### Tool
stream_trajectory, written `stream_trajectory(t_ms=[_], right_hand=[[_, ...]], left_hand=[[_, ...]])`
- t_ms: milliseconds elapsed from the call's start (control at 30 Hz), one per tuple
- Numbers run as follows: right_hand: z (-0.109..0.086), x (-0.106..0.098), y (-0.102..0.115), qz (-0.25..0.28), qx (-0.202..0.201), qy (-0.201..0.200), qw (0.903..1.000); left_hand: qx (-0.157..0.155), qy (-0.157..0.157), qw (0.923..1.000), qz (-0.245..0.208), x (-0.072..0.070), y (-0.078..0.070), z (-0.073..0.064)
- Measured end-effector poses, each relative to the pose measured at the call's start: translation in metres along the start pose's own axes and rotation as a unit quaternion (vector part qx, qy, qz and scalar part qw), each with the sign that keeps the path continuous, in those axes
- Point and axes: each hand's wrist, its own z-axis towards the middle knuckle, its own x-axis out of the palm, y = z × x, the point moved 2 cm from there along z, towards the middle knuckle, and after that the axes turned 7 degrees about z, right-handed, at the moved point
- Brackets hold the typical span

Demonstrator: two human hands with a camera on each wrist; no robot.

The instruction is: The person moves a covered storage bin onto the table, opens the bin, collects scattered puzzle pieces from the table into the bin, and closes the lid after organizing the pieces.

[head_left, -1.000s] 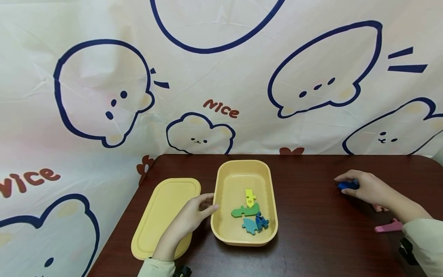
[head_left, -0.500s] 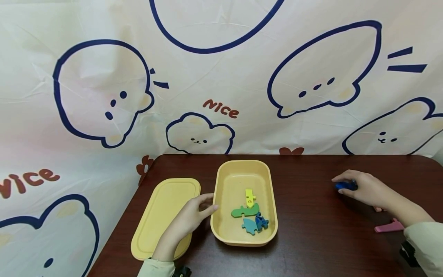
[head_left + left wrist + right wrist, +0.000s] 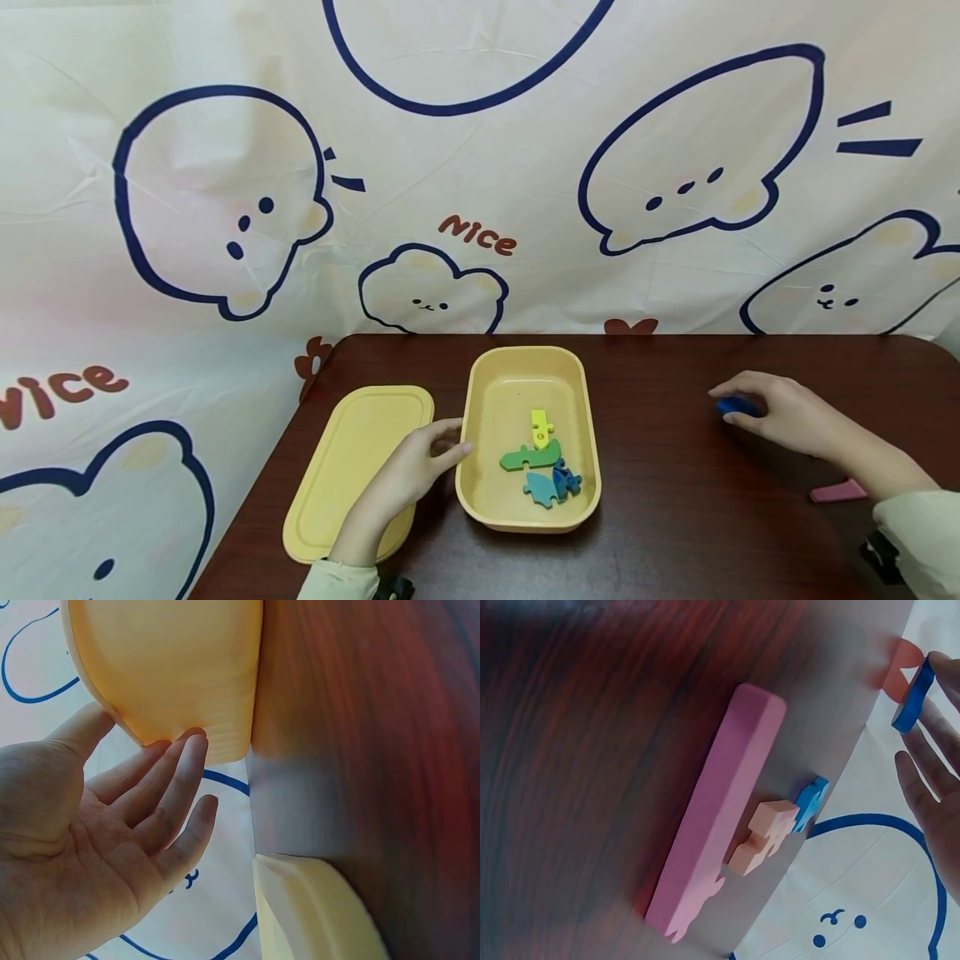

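My right hand [image 3: 795, 417] pinches a dark blue puzzle piece [image 3: 738, 407] between thumb and fingertips, over the right side of the table. The right wrist view shows that blue piece edge-on at the fingertips. My left hand [image 3: 414, 467] rests loosely against the left side of a yellow plastic box [image 3: 592, 433], thumb at its rim. In the left wrist view, its fairly straight fingers [image 3: 196, 750] touch the box's outer wall. Inside the box lie a yellow puzzle piece [image 3: 540, 428], a green one [image 3: 531, 457], a light blue one [image 3: 542, 489] and a dark blue one [image 3: 567, 480].
A yellow lid [image 3: 367, 458] lies flat left of the box, partly under my left forearm. Near my right wrist lies a long pink puzzle piece [image 3: 716, 810]; beyond it are a peach piece [image 3: 761, 836] and a blue piece [image 3: 810, 801]. A printed cloth [image 3: 525, 167] hangs behind the table.
My right hand has moved slightly left with the blue puzzle piece. The peach piece has become hidden behind that arm in the head view. My left hand stays at the box.
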Motion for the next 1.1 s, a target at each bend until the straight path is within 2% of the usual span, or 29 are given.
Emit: stream_trajectory(t_ms=[533, 933, 1100], right_hand=[[0.003, 0.003, 0.026, -0.012, -0.042, 0.004, 0.999], [0.007, 0.009, 0.049, 0.011, -0.078, 0.003, 0.9969], [0.01, 0.011, 0.059, 0.01, -0.078, 0.01, 0.9968]], left_hand=[[0.006, -0.005, 1.0, 0.001, 0.0, 0.001, 0.001], [0.018, -0.011, 0.9998, -0.003, 0.001, 0.0, 0.002], [0.017, -0.012, 0.9998, -0.003, 0.0, 0.0, 0.001]])
